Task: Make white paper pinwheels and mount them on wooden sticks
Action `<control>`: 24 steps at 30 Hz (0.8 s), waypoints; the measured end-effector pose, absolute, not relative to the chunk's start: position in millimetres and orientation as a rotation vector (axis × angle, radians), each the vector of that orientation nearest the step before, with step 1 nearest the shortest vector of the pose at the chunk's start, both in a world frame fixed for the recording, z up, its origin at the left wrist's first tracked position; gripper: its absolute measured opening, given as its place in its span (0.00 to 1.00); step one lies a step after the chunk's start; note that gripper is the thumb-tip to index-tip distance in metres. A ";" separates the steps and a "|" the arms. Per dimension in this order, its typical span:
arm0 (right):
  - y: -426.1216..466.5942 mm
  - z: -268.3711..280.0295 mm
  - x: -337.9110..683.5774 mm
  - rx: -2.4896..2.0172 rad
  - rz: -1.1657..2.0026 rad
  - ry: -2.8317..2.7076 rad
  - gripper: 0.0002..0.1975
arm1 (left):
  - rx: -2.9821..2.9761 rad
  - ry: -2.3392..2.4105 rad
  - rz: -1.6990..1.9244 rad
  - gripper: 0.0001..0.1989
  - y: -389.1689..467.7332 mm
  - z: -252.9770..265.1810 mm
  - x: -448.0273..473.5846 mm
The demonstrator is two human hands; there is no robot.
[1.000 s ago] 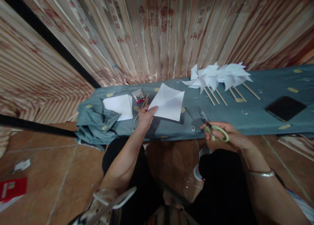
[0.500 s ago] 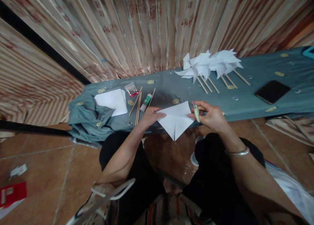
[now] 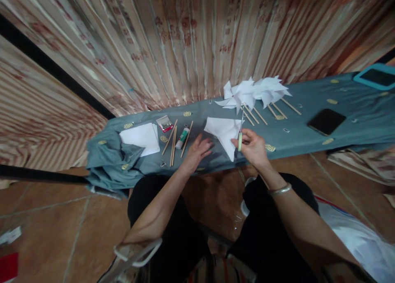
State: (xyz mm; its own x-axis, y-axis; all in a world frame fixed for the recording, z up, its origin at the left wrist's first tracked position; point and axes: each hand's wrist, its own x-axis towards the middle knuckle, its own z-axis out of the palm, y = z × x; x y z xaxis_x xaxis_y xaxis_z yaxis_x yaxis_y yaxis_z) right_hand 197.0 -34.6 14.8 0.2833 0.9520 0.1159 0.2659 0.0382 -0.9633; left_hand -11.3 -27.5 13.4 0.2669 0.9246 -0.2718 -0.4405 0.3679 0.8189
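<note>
A white sheet of paper [image 3: 226, 132] with creases is tilted over the cloth, its edge at my right thumb. My right hand [image 3: 253, 148] is closed on a small pair of scissors [image 3: 240, 141] with pale green handles, blades pointing away from me, and seems to pinch the paper too. My left hand [image 3: 197, 152] is off the paper, fingers apart, just left of it. Beside that hand lie a glue stick [image 3: 182, 138] and several wooden sticks [image 3: 174, 145].
Several white paper pinwheels [image 3: 256, 92] on sticks lie at the back. A black phone [image 3: 326, 121] and a blue-framed tablet [image 3: 376, 76] are to the right. Left are a paper stack [image 3: 142, 138] and a small box of metal pins [image 3: 165, 123]. A curtain [image 3: 185, 48] hangs behind.
My left hand has let go of the paper and opened. The paper has turned, with its slit edge no longer facing me. My right hand keeps the scissors.
</note>
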 end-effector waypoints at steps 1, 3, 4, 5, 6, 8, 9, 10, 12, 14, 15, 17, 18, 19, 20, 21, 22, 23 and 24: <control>-33.3 14.2 192.1 -1.470 0.769 -1.203 0.23 | 0.696 0.845 1.012 0.36 -30.8 13.2 -6.5; -30.5 12.6 182.6 -1.487 0.730 -1.229 0.22 | 0.730 0.836 1.011 0.37 -35.0 12.6 2.8; -29.0 11.7 178.2 -1.492 0.718 -1.242 0.21 | 0.747 0.846 1.036 0.35 -35.6 12.1 6.8; -27.2 10.7 174.2 -1.492 0.715 -1.251 0.21 | 0.752 0.873 1.068 0.32 -35.1 11.5 10.0; -25.1 9.8 170.6 -1.490 0.721 -1.252 0.20 | 0.749 0.910 1.098 0.29 -33.7 10.7 12.2; -20.3 8.3 164.6 -1.471 0.758 -1.218 0.20 | 0.725 0.988 1.167 0.25 -28.9 8.2 14.0; -17.8 8.0 162.1 -1.451 0.791 -1.185 0.21 | 0.712 1.020 1.205 0.24 -25.8 6.7 13.8; -15.5 7.9 159.9 -1.423 0.832 -1.145 0.22 | 0.703 1.045 1.249 0.23 -22.6 5.2 12.9; -12.1 8.8 155.8 -1.356 0.925 -1.066 0.24 | 0.703 1.085 1.339 0.22 -16.1 3.0 10.0; -11.6 11.0 152.0 -1.300 1.008 -1.035 0.25 | 0.728 1.130 1.395 0.21 -9.8 2.9 5.8; -12.6 12.4 150.3 -1.281 1.042 -1.038 0.25 | 0.746 1.149 1.416 0.20 -6.7 3.7 3.2; -17.5 15.2 147.7 -1.263 1.090 -1.060 0.26 | 0.782 1.176 1.455 0.19 -0.6 6.7 -3.1; -21.1 16.3 146.9 -1.261 1.111 -1.079 0.26 | 0.800 1.184 1.480 0.18 2.5 8.6 -6.8; -25.4 16.9 146.5 -1.264 1.132 -1.102 0.26 | 0.816 1.192 1.511 0.18 5.5 10.6 -10.8; -30.0 17.1 146.5 -1.273 1.156 -1.132 0.27 | 0.824 1.205 1.542 0.18 8.5 12.3 -15.0; -34.8 16.8 146.8 -1.280 1.183 -1.178 0.27 | 0.822 1.223 1.569 0.18 11.4 13.7 -19.2; -39.7 16.0 147.2 -1.291 1.209 -1.236 0.27 | 0.814 1.241 1.587 0.19 14.2 14.8 -23.3; -44.4 14.9 147.7 -1.302 1.237 -1.289 0.27 | 0.802 1.253 1.599 0.19 16.7 15.5 -27.1; -48.8 13.7 148.0 -1.305 1.276 -1.344 0.27 | 0.788 1.262 1.605 0.18 18.9 15.8 -30.5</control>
State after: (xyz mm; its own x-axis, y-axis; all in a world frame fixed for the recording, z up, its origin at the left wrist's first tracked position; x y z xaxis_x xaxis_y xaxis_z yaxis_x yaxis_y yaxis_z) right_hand 148.0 -48.8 13.7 -0.0968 0.9923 -0.0768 0.1279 -0.0642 -0.9897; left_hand -30.5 18.9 15.8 -0.3746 0.9257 -0.0532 -0.2698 -0.0539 0.9614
